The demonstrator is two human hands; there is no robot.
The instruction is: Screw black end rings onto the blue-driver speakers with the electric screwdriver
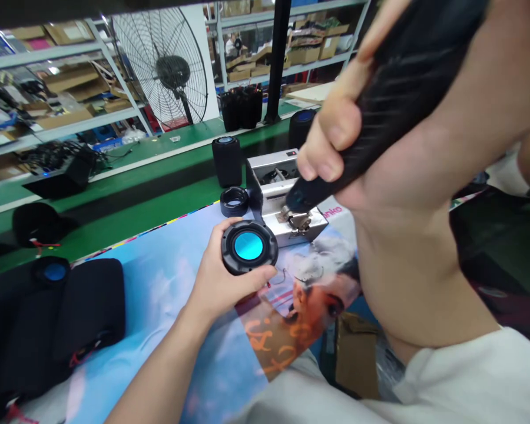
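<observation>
My left hand (218, 280) is closed round the rim of a round black speaker end piece (249, 245), its shiny blue disc facing up. Fingers and thumb sit on opposite sides of it, just over the printed sheet. In my right hand (380, 188) is a thick black electric screwdriver (380, 123), slanting down to the left. Its tip is at the front of a silver metal box that looks like a screw feeder (294, 191); whether a screw is on the tip I cannot tell. A black ring (234, 201) lies beside the box.
Black cylindrical speakers (227, 162) stand behind on the green bench (168, 171). Several black cloth-covered pieces (88, 306) with red wires lie at left on the printed sheet (159, 253). A large fan (172, 70) and loaded shelves stand behind. A cardboard box (355, 353) is below.
</observation>
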